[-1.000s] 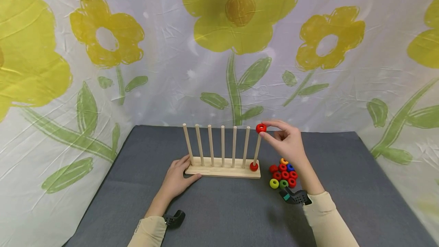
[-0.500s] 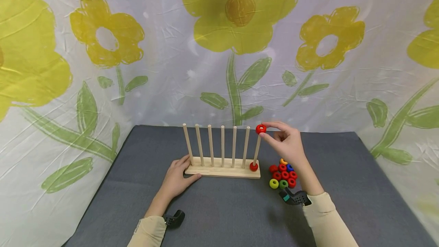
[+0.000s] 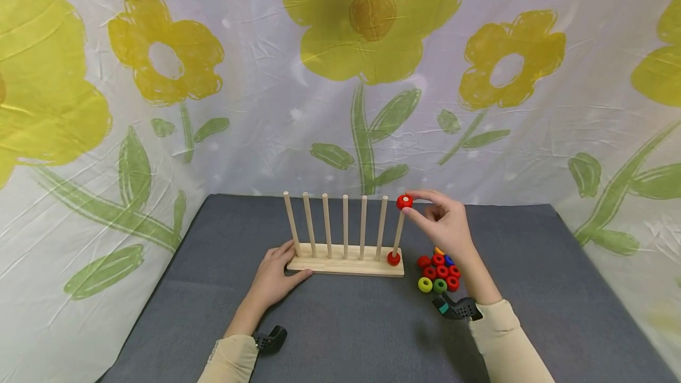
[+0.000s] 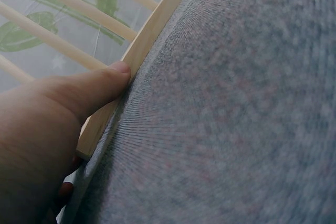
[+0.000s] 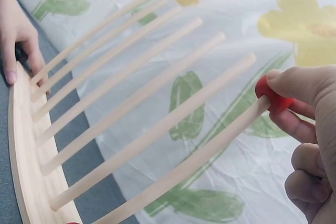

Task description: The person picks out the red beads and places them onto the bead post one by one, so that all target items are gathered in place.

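In the head view, a wooden stand with a row of several upright pegs sits on the dark cloth. My left hand grips its left end, thumb along the front edge and fingers at the far side; the left wrist view shows the thumb pressed on the wood. Between thumb and fingertips, my right hand pinches a red ring bead at the top of the rightmost peg. The peg's tip shows in the bead's hole. Another red bead rests at the foot of that peg.
Right of the stand lies a cluster of loose beads: several red beads, a yellow bead, a green bead, a blue bead and an orange bead. A flowered cloth hangs behind the table.
My right hand has lowered the red bead slightly, and the peg tip now shows in its hole. The left hand and the stand have stayed put.
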`<state>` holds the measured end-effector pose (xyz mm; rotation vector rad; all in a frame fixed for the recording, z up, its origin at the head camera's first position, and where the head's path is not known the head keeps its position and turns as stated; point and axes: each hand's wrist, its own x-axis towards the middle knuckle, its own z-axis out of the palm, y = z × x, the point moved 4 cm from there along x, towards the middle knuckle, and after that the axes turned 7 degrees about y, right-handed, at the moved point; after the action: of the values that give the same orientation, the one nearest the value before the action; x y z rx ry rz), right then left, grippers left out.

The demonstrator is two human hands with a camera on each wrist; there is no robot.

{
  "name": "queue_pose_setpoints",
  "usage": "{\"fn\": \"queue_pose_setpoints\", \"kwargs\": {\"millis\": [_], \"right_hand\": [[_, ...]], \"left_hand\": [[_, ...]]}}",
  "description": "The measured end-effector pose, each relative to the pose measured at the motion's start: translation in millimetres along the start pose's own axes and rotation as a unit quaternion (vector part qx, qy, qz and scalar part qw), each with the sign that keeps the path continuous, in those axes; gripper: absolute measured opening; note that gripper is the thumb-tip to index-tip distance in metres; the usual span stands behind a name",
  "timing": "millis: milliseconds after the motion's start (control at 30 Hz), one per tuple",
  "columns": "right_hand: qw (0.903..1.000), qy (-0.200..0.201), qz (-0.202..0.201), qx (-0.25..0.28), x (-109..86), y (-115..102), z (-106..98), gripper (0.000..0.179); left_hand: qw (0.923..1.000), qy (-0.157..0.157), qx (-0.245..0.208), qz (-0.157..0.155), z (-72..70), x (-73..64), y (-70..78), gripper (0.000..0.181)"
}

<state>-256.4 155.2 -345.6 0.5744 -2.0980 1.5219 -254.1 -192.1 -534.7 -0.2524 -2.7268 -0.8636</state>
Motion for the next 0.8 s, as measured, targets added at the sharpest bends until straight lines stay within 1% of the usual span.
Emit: {"fn": "queue_pose_setpoints", "kwargs": {"millis": [600,800], "right_hand": [[0.9999,-0.001,0.01,-0.011,-3.8,4.6,0.7,0.029],[0.9999,-0.004,0.01,-0.004,-4.5,5.9,0.9,0.029]], "left_hand": [[1.0,-0.004,-0.002,-0.005,0.2,0.2,0.2,0.081],[1.0,-0.002,-0.005,-0.003,-0.3,0.0,0.1,0.08]]}}
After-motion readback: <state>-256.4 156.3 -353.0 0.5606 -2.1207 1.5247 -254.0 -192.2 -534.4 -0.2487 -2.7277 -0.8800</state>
